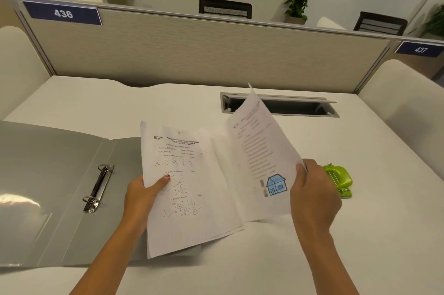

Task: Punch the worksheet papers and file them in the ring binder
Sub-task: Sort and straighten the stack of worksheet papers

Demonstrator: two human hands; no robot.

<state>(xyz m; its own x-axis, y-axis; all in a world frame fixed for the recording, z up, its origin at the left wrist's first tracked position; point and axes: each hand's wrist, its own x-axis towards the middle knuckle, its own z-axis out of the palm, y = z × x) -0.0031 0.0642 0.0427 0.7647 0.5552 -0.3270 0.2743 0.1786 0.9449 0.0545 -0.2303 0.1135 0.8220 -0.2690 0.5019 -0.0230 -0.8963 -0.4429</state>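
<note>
Left hand point(144, 195): grip closed on the left edge of the front worksheet point(189, 201), thumb on top, fingers underneath. That sheet has printed exercises with pen marks and overlaps the right flap of the ring binder point(48, 174).
Right hand point(314, 198): grip curled round the right edge of the house sheet point(259, 150), which carries a blue house drawing. It's lifted and tilted up, top corner over the cable slot point(300, 107). It's blurred, so possibly more than one page; can't tell.
Binder lies open and flat on the left of the white surface point(240, 268), with its rings point(98, 189) closed.
Green hole punch point(340, 179) sits on the surface just behind the right hand, partly hidden.
</note>
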